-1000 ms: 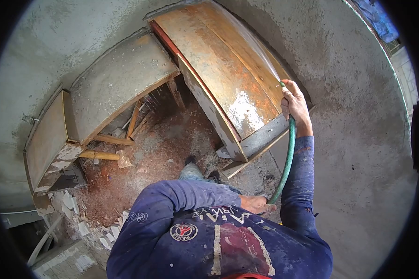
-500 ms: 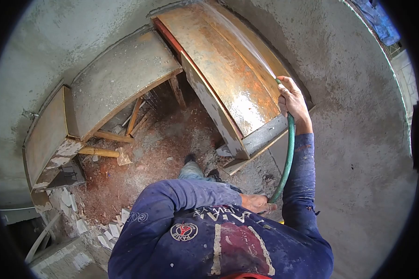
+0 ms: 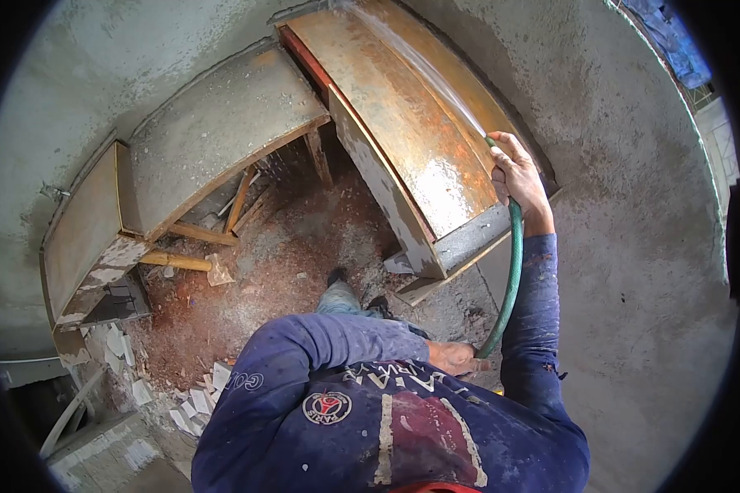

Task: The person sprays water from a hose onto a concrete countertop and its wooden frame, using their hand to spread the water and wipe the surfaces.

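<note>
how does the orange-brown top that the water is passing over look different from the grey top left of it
The orange-brown top has a glossy, wet-looking shine, while the grey top looks mostly dull. A long seam runs along the orange-brown top; the grey top shows no such seam but is specked with pale bits. Both meet the grey wall.

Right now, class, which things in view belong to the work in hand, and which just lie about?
In use:
green flexible hose, gripped by left hand and right hand
white water jet
wet brown wooden boards

Lying about, apparently:
broken flat white pieces
curved pale tube
</note>
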